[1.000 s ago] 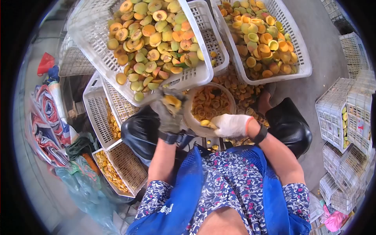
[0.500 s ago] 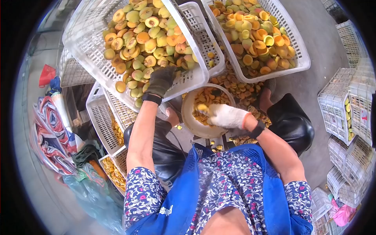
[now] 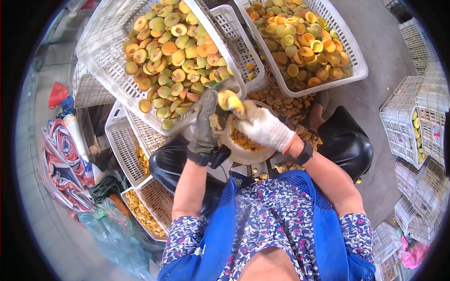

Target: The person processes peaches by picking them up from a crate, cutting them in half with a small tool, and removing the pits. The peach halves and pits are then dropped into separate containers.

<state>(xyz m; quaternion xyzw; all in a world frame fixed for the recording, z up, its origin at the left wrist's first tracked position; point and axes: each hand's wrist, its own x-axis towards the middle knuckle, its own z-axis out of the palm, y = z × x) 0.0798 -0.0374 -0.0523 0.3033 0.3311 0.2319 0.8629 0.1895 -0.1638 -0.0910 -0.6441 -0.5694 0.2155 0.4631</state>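
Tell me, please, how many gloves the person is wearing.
2: a dark one on the left hand, a white one on the right hand. The left holds a fruit; the right touches it. None seems hidden.

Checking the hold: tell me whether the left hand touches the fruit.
Touching. The head view shows the left hand pressed against the fruit.

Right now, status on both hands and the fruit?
Left hand and right hand, both gloved, closed on one fruit half. Held over the bowl. Crate of halves close ahead.
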